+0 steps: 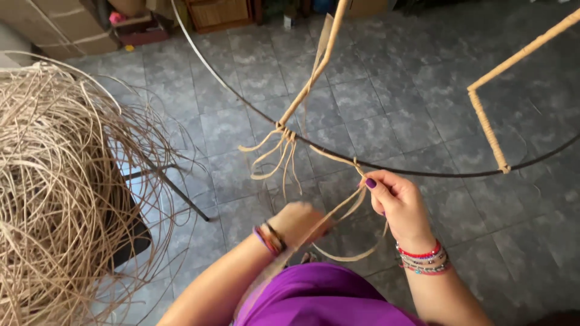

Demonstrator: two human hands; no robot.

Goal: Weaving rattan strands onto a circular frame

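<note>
A dark metal hoop (423,172) curves across the view above a grey tiled floor. Two rods wrapped in tan cane, one (308,84) at centre and one (488,130) at right, meet the hoop. Loose cane ends (275,158) hang from a knot on the centre rod. My right hand (396,202) pinches a flat cane strip (341,211) just below the hoop, where the strip is tied on. My left hand (297,222) is closed around the same strip lower down, pulling it taut. Both wrists wear bracelets.
A large tangled heap of pale cane strands (54,181) rests on a black stand (175,190) at the left. Cardboard boxes (66,27) and a wooden crate (219,13) stand along the far wall. Grey floor tiles (423,78) lie under the hoop.
</note>
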